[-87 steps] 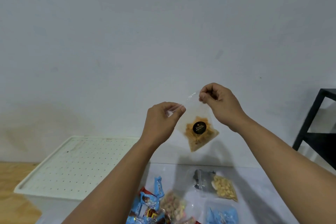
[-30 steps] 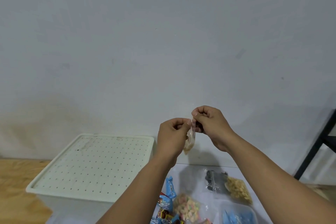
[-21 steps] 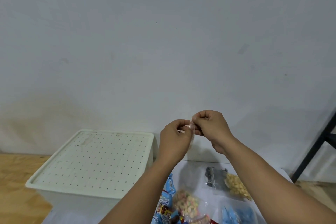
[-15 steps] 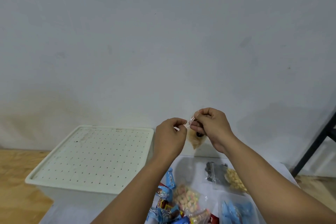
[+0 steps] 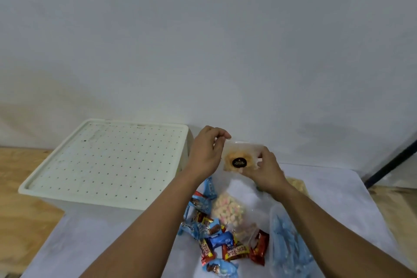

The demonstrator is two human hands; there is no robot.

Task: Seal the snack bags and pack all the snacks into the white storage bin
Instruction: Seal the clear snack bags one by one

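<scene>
Both hands hold up a small clear snack bag (image 5: 242,158) of orange chips with a round black label, above the table's far edge. My left hand (image 5: 206,153) pinches its upper left corner and my right hand (image 5: 265,168) grips its right side. The white storage bin (image 5: 106,160) stands to the left with its perforated lid on. Below the hands lie a clear bag of pink and yellow puffs (image 5: 229,206), a bag of blue-wrapped sweets (image 5: 287,246), several loose wrapped chocolate bars (image 5: 216,239) and a bag of pale nuts (image 5: 297,184), partly hidden by my right arm.
A white cloth (image 5: 338,198) covers the table, with wooden board (image 5: 22,210) showing at the left. A plain wall stands close behind. A black metal frame leg (image 5: 392,162) slants at the far right.
The hands have lowered the chip bag and turned it flat, label facing me. My right hand slid from the top strip to the bag's right side. The view has tilted down.
</scene>
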